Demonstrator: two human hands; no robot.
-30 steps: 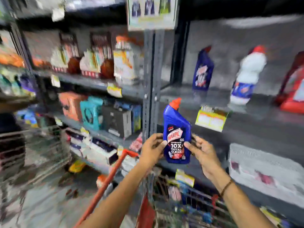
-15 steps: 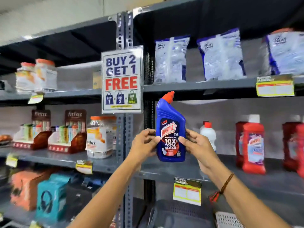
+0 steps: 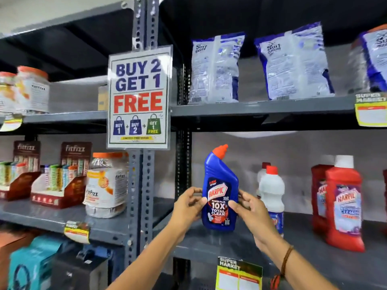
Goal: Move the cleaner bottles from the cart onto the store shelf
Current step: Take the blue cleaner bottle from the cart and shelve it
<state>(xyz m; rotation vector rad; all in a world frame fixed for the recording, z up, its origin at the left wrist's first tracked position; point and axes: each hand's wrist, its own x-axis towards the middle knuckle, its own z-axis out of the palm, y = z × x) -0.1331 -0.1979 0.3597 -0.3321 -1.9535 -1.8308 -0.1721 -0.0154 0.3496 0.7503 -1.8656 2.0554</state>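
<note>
While the blue bottle (image 3: pixel 219 193) is held upright between the left hand (image 3: pixel 188 208) and right hand (image 3: pixel 249 210), its base appears to sit on, or just above, the grey shelf (image 3: pixel 303 245); contact cannot be confirmed. Fingers of both hands are curled and pressed against the bottle's sides, thumbs on the front label. A white bottle (image 3: pixel 271 197) stands just beside it on the right, partly hidden behind the right hand, with red bottles (image 3: pixel 343 204) further right. Main risk: the white bottle could be knocked over by the right hand's knuckles as the grip is released, given the tight gap. Second risk: if the base is set too near the shelf's front edge, the tall, narrow bottle could tip forward off the shelf. The cart is out of view.
</note>
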